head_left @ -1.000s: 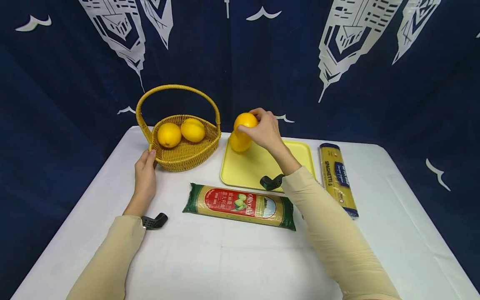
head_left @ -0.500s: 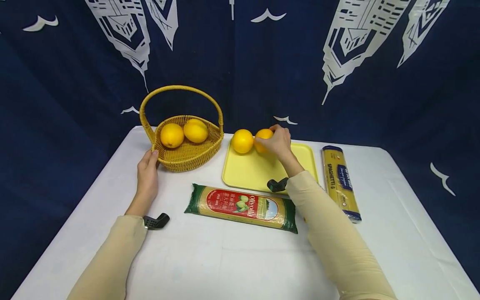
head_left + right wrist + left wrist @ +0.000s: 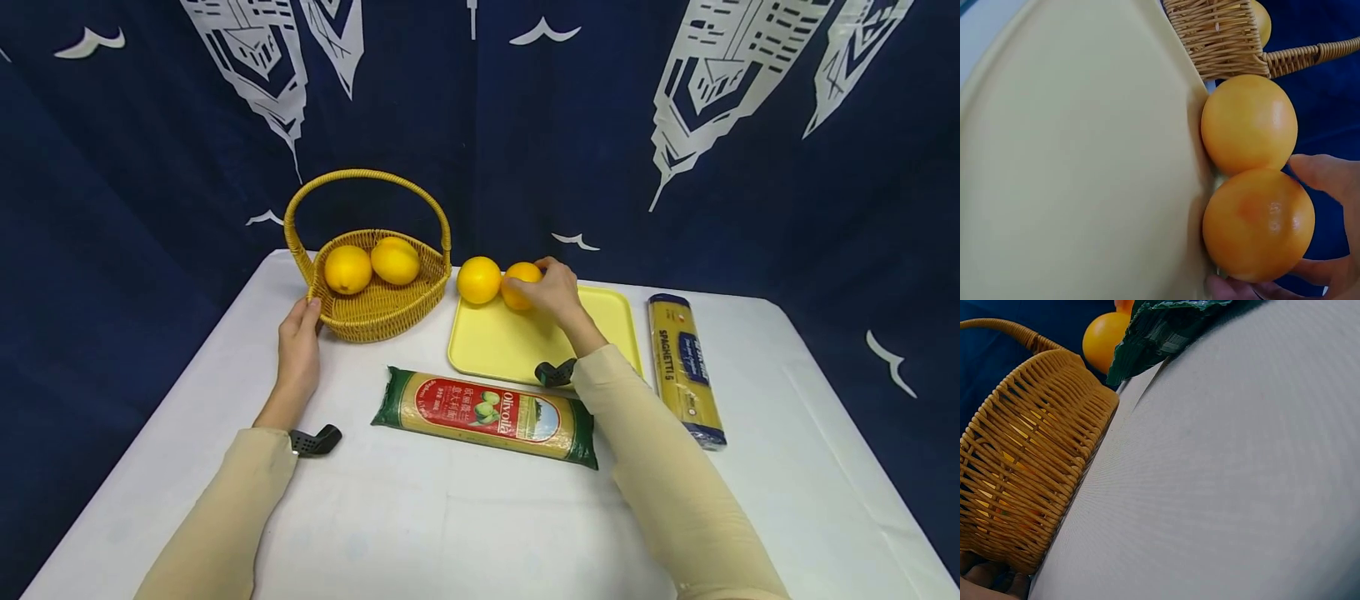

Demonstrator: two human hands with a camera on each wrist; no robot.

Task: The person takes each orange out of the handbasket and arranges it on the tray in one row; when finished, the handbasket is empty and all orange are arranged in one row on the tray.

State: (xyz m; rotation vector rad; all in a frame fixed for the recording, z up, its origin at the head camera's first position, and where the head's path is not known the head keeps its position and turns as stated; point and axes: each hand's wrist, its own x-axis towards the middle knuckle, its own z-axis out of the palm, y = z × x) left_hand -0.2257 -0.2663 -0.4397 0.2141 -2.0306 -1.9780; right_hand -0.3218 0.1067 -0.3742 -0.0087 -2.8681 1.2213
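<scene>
My right hand point(image 3: 557, 296) holds an orange point(image 3: 521, 286) on the yellow tray point(image 3: 502, 346), thumb on its near side and fingers behind. A second orange point(image 3: 478, 280) sits right against it on the left, at the tray's back left corner; the right wrist view shows the held orange point(image 3: 1259, 225) touching its neighbour point(image 3: 1249, 125). My left hand point(image 3: 298, 346) grips the near left end of the wicker basket point(image 3: 378, 325), and its fingers point(image 3: 985, 575) show under that end in the left wrist view. Two lemon-like yellow fruits, one round point(image 3: 348, 269) and one longer point(image 3: 396, 260), lie in the basket.
A green-ended spaghetti pack point(image 3: 487, 417) lies in front of the tray, partly near the right forearm. Another spaghetti pack point(image 3: 684, 367) with blue ends lies right of the tray. The basket's tall handle point(image 3: 367, 173) arches above it. A dark blue curtain point(image 3: 480, 125) hangs behind the table.
My right hand has lowered the orange from above the other one onto the tray, then moved it left against it. The other orange has shifted slightly left. My left hand stays on the basket.
</scene>
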